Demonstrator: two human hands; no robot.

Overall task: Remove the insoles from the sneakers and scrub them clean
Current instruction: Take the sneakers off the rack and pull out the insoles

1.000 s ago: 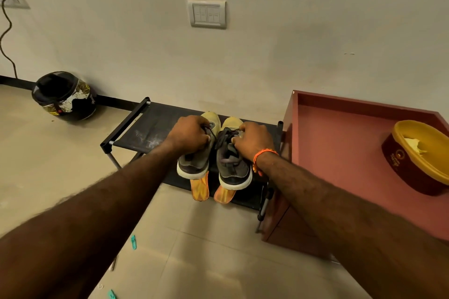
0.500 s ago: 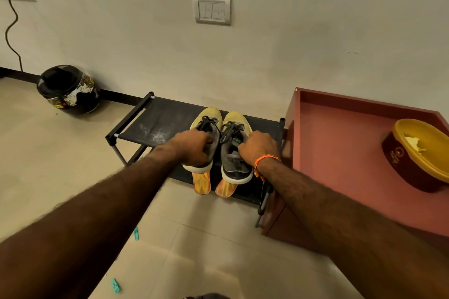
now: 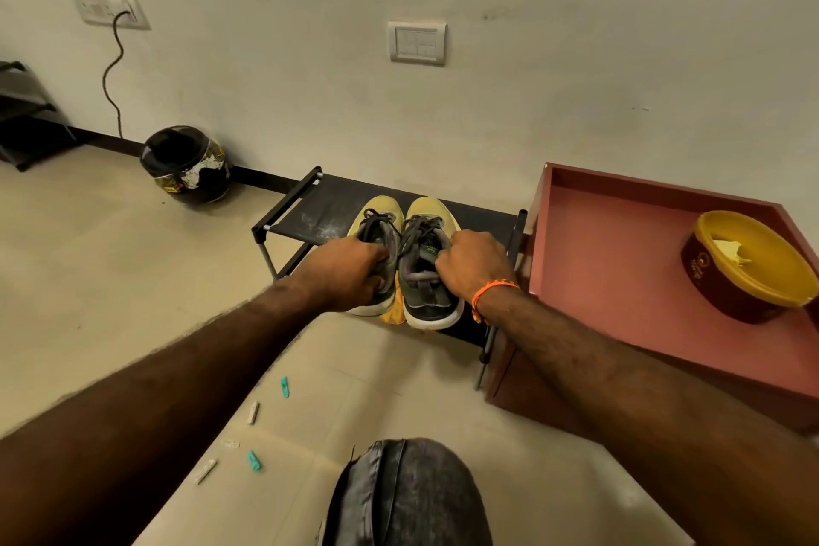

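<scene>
Beyond a denim-clad knee (image 3: 407, 497) on the tiled floor, the left hand (image 3: 350, 273) grips the left sneaker (image 3: 376, 231) and the right hand (image 3: 474, 264) grips the right sneaker (image 3: 427, 262), both side by side on the black shoe rack (image 3: 319, 208) against the wall.

The two sneakers (image 3: 405, 253) look like soft cloth, yellow knit at the toes and grey matt fabric round the collars, with woven grey laces and pale rubbery soles; the shoe rack (image 3: 328, 208) has a matt black cloth shelf, dusty in patches, on thin black metal tubes; the helmet (image 3: 186, 164) is glossy hard plastic, scuffed; the cabinet (image 3: 620, 262) top is smooth matt reddish board; the tub (image 3: 744, 266) is shiny plastic; the floor (image 3: 111, 270) is smooth pale tile; the wristband (image 3: 489, 295) is orange thread
</scene>
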